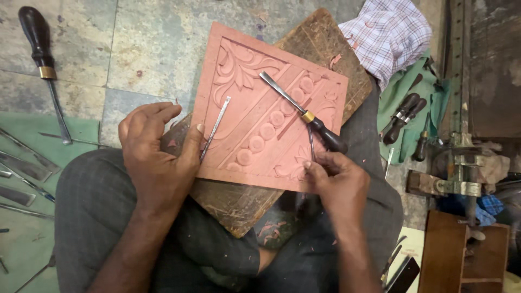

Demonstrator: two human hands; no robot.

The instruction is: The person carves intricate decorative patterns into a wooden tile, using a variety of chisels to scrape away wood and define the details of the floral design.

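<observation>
Between both hands, left hand steadies carved panel; right hand pinches thin tool.

A single head-worn camera looks steeply down from close above onto the seated person's lap, the carved panel near frame centre, stone floor toward the top edge, both forearms entering from the bottom.

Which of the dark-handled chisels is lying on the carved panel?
The chisel with the brass collar, resting diagonally across the pink carved panel. The others lie off it: one on the floor, several on green cloth.
</observation>
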